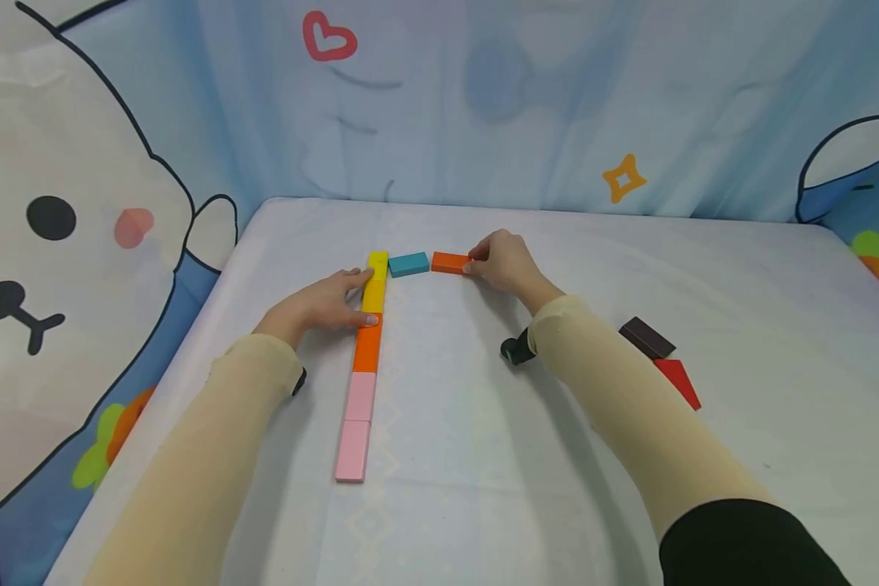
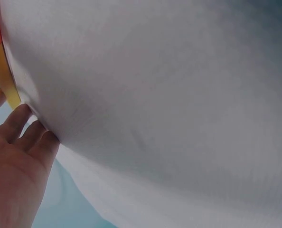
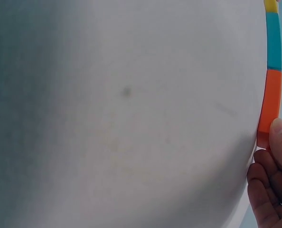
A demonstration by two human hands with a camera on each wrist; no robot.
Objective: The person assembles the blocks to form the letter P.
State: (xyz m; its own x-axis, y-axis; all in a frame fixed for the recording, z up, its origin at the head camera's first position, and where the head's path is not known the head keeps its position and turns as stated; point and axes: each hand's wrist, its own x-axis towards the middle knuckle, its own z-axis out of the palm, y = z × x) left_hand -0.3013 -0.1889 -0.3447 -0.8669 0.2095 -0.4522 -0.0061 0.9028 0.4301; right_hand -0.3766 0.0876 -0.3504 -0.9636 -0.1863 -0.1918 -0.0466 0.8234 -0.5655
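The white-covered table (image 1: pixel 454 464) bears pink, orange, yellow, teal, black and red blocks (image 1: pixel 367 350), some end to end.

The bench (image 1: pixel 439 488) wears a white cloth, matt and finely textured close up. Toward its left edge, the pink blocks (image 1: pixel 352 452), near orange block (image 1: pixel 366 352) and yellow blocks (image 1: pixel 373 298) look smooth; whether wood or plastic cannot be told. By the far edge, the teal block (image 1: pixel 408 264) and far orange block (image 1: pixel 449 262) are smooth, with a soft sheen. Toward the right edge, the dark block (image 1: pixel 646 338) and red block (image 1: pixel 679 381) look smooth. Past the far edge hangs a printed, softly creased cloth backdrop (image 1: pixel 439 138). The cream sleeves (image 1: pixel 190 456) are matt cloth.
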